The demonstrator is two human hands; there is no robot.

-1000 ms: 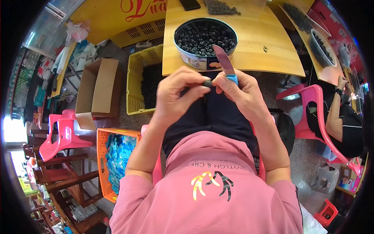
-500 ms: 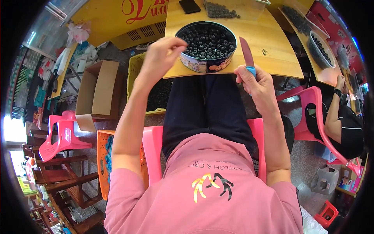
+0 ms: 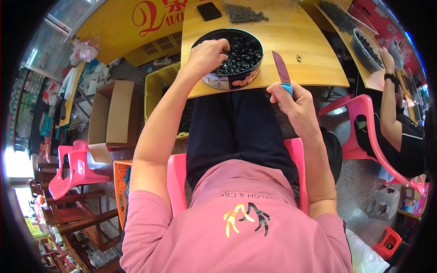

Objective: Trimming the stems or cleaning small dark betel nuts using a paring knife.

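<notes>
In right hand (image 3: pixel 295 103): knife (image 3: pixel 278 61), smooth metal-look blade (image 3: pixel 282 73), blue plastic-look handle (image 3: pixel 287 89). Left of grip: glossy printed tin (image 3: pixel 246 80), shiny dark pieces (image 3: pixel 240 55). Beyond: smooth wood table (image 3: pixel 291 34).

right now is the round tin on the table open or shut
Open: no lid covers the round tin, the small black pieces inside show from above, and the left hand reaches over its rim.

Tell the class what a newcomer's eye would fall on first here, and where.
Probably the knife in the right hand, by the table's front edge. Next would come the tin of small black pieces on the table, with the left hand at its opening. Bold red lettering on the yellow panel, upper left, may also catch the eye.
</notes>
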